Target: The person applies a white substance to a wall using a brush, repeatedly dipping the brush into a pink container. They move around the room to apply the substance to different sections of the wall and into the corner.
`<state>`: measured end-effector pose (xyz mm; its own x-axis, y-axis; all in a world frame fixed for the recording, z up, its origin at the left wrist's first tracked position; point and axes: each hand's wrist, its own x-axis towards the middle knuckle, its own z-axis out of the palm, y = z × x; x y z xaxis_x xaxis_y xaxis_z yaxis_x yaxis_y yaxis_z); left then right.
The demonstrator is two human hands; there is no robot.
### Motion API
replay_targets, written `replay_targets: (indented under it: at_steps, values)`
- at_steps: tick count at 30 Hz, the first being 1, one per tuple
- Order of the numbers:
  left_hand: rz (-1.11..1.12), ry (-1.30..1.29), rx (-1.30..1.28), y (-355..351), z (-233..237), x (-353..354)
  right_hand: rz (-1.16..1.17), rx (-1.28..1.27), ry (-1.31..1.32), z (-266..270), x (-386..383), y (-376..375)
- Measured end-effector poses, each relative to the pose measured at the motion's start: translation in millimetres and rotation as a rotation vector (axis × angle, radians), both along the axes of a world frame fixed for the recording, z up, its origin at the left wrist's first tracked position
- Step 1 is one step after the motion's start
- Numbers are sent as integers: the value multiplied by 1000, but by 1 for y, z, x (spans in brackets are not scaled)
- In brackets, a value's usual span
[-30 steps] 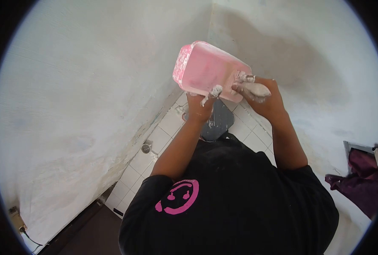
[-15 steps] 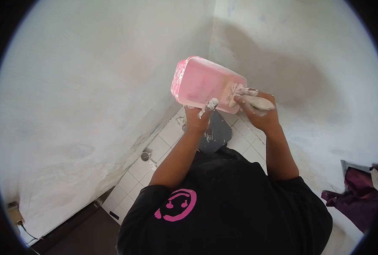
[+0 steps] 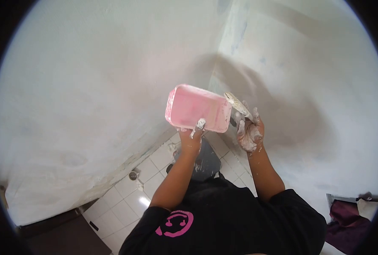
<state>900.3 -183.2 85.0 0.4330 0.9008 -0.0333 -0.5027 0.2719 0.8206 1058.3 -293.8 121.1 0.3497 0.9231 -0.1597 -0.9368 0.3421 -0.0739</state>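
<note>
Tool (image 3: 238, 104) had just lifted out of the pink container (image 3: 191, 105) to beside its rim, apparently pausing work inside. The right hand (image 3: 252, 135) pinched the tool between its fingers; the left hand (image 3: 191, 139) clamped the container mid-air.

The tool (image 3: 238, 105) comes out of the pink tub (image 3: 189, 105).
The right hand (image 3: 251, 135), a moment ago over the tub's near end with the tool inside, is now beside it, its white-smeared palm turned up and the tool angled above the fingers; the tub sits lower in view.
</note>
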Motion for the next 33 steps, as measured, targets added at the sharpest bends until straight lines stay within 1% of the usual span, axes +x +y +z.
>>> replay_targets:
  at_steps: [1, 2, 3, 4, 5, 7, 8, 10, 11, 12, 13, 14, 16, 17, 18, 20, 21, 22, 23, 24, 26, 27, 29, 30, 31, 32, 33]
  values:
    - [23, -13, 18, 2, -1, 5, 15, 98, 37, -2, 2, 4]
    - [7, -26, 25, 3, -1, 12, 0, 106, 22, 0, 6, 7]
    - [12, -43, -61, 5, 4, 16, -61, 72, -45, 4, 7, 11]
    - [16, -62, -142, 11, -2, 8, -123, 43, -115, -2, -4, 19]
    - [-6, -75, -130, 14, -2, 11, -145, 54, -129, 4, -2, 24]
    - [-109, -25, -291, 21, -11, 13, -282, 5, -336, 17, 0, 26]
    - [-142, -35, -283, 27, -13, 17, -314, 9, -350, 26, 3, 31]
    - [-277, -53, -200, 40, -18, 21, -643, -239, -654, 47, 8, 47]
    - [-293, -121, -133, 28, -34, -8, -680, -164, -709, 52, -29, 33]
    - [-300, -161, -116, 22, -33, -15, -734, -223, -847, 74, -46, 25]
    - [-297, -177, -122, 20, -29, -15, -771, -308, -964, 91, -52, 24]
    - [-314, -182, -104, 14, -25, -16, -796, -297, -964, 104, -58, 18]
    - [-338, -159, -122, 15, -22, -20, -845, -359, -1187, 117, -65, 22]
    - [-350, -156, -112, 16, -25, -20, -815, -359, -1269, 120, -64, 19]
    - [-359, -141, -118, 21, -31, -16, -824, -349, -1265, 122, -60, 24]
    - [-392, -113, -114, 28, -40, -15, -767, -347, -1327, 126, -58, 25]
    - [-432, -52, -154, 31, -41, -16, -789, -355, -1315, 125, -59, 26]
    - [-463, 1, -191, 32, -41, -17, -843, -425, -1385, 126, -63, 29]
    - [-474, 0, -179, 32, -38, -18, -896, -494, -1456, 129, -66, 30]
    - [-465, -6, -185, 31, -34, -20, -910, -489, -1456, 130, -66, 30]
    - [-456, -15, -183, 33, -35, -19, -1173, -646, -1881, 127, -61, 34]
    - [-467, -30, -177, 34, -35, -18, -1182, -645, -1880, 131, -59, 33]
    - [-485, -47, -179, 36, -46, -17, -1316, -776, -2056, 133, -54, 35]
    - [-482, -11, -192, 38, -51, -18, -1357, -743, -2010, 125, -40, 38]
    - [-476, 26, -205, 39, -53, -18, -1408, -761, -2077, 122, -33, 40]
    - [-469, 42, -202, 35, -44, -18, -1462, -768, -2132, 130, -25, 36]
    - [-473, 30, -207, 35, -45, -19, -1458, -771, -2129, 121, -15, 34]
